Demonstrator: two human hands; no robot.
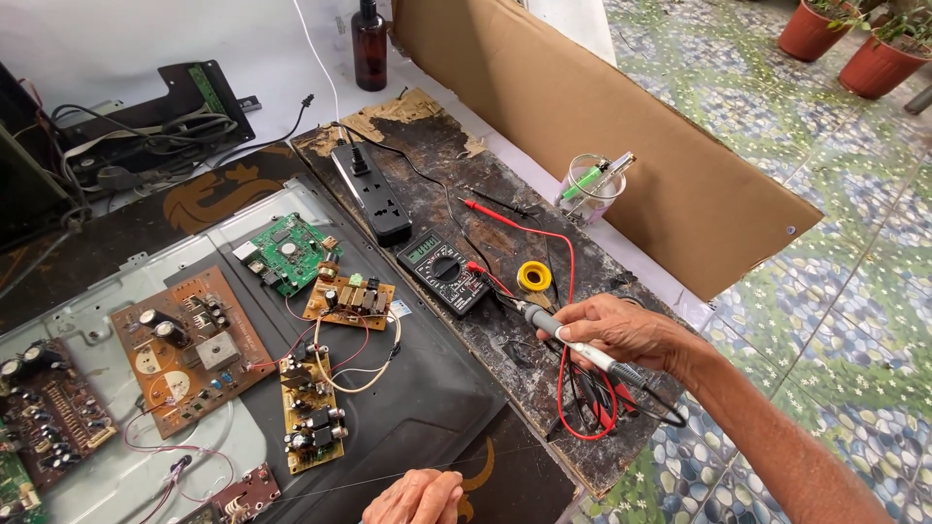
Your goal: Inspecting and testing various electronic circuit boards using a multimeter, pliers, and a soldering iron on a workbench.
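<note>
Grey-barrelled soldering iron (pixel 573 342) with dark grip lay slanted over scorched wooden bench (pixel 505 320), tip toward black multimeter (pixel 444 272). I saw right hand (pixel 621 332) wrapped round its barrel, wrist bent, forearm running off lower right. Left hand (pixel 416 499) at bottom edge, fingers curled, pinching thin wire, I think. Yellow solder spool (pixel 534 277) just beside tip. Brown bottle (pixel 369 47) upright at back.

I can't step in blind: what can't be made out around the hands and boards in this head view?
- Left hand: cut off by the bottom edge; its grip is hidden.
- Soldering iron tip: too small to tell if it touches anything.
- Boards at far left: cropped by the frame edge.
- Multimeter display: too small.
</note>
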